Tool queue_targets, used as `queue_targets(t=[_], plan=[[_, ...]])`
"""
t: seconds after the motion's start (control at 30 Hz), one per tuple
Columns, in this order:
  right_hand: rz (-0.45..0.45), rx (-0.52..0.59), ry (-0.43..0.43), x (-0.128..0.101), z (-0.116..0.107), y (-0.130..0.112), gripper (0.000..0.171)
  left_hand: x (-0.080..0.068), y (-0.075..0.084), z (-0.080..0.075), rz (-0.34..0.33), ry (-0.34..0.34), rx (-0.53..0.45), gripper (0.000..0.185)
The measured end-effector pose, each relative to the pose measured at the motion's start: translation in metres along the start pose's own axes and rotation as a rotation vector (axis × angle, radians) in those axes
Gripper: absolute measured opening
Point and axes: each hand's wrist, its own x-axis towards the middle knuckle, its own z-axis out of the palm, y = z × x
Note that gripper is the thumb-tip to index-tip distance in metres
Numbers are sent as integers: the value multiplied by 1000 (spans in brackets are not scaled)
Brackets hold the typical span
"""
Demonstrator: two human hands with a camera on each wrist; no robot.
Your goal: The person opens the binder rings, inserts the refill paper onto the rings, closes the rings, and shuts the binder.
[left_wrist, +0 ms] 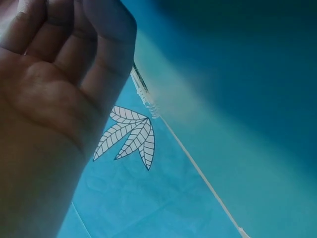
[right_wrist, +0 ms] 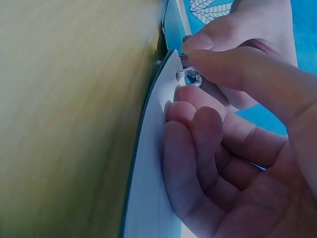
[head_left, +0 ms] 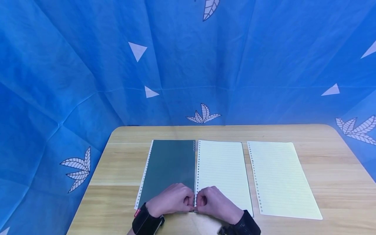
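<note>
A loose-leaf notebook lies spread on the table, with a dark green sheet (head_left: 170,160) on its left side and lined paper (head_left: 221,166) on its right. At the near end of its spine, my left hand (head_left: 173,198) and right hand (head_left: 216,203) meet, thumbs and forefingers pinching at the binding. A clear plastic binder ring (right_wrist: 190,75) shows beside my right fingertips in the right wrist view. The other right fingers curl loosely along the paper edge. In the left wrist view, the palm of the left hand (left_wrist: 54,94) faces the camera, its fingertips out of frame.
Loose lined paper (head_left: 282,179) with punched holes lies right of the notebook. The wooden table (head_left: 114,195) has rounded far corners. Behind it hangs a blue cloth (head_left: 188,58) printed with leaves and triangles.
</note>
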Motion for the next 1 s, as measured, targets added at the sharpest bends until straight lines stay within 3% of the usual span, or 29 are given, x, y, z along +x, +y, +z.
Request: queue_targets(t=[0.27, 1.0], plan=[[-41, -21, 0, 1, 0, 1, 16, 0, -5, 0, 52, 6, 19, 22], [-16, -14, -6, 1, 0, -1, 12, -4, -6, -6, -19, -37, -53, 17]])
